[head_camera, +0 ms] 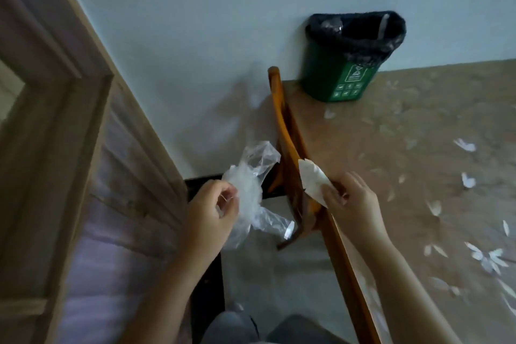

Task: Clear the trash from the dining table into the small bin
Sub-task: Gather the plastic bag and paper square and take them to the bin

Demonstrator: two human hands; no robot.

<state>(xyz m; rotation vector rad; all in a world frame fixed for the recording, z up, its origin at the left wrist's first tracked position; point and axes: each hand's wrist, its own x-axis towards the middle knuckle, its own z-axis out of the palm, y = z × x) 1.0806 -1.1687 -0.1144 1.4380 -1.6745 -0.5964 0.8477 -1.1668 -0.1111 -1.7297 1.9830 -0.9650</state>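
A small green bin (339, 75) with a black liner stands on the far corner of the dining table (391, 148), against the wall. My left hand (209, 212) grips a crumpled clear plastic bag (251, 184), held off the table's left edge over the floor. My right hand (353, 201) pinches a white scrap of paper (312, 179) at the table's wooden edge. Both hands are well short of the bin.
The table wears a beige cloth printed with white leaf shapes and has an orange wooden rim (282, 126). A wooden door (55, 148) fills the left side. A pale wall (195, 36) runs behind the bin. Dark skirting (206, 274) and floor lie below my hands.
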